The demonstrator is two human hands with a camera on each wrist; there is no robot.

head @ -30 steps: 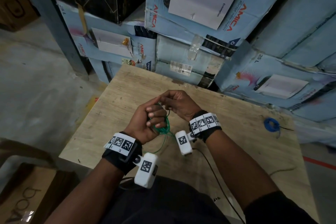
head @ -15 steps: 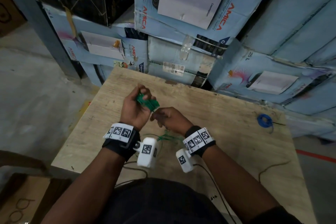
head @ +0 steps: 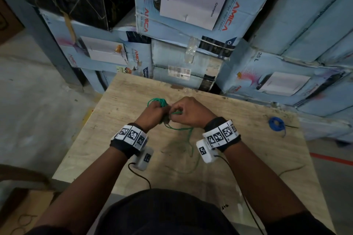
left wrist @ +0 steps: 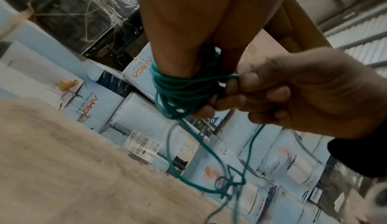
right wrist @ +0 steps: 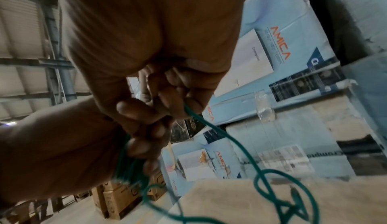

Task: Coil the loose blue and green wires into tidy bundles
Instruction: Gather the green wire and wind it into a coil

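Note:
A green wire coil (head: pixel 157 102) is wound around the fingers of my left hand (head: pixel 154 112), above the middle of the plywood table (head: pixel 118 112). In the left wrist view the green wire coil (left wrist: pixel 173 88) wraps the fingers in several turns. My right hand (head: pixel 189 111) is right beside it and pinches a strand of the green wire (right wrist: pixel 189 111) near the coil. The loose green tail (head: pixel 188 137) drops from the hands and lies tangled on the table. A coiled blue wire (head: pixel 276 123) rests near the table's right edge, away from both hands.
Stacked blue cartons (head: pixel 183 17) rise directly behind the table's far edge. A thin dark wire (head: pixel 292 169) lies on the table at the right. Black camera cables (head: pixel 141 175) trail over the near edge. A cardboard box (head: pixel 21 213) sits on the floor at lower left.
My right hand rose from below the left hand to beside it, bringing a green strand up to the coil. The coil stays on my left hand's fingers.

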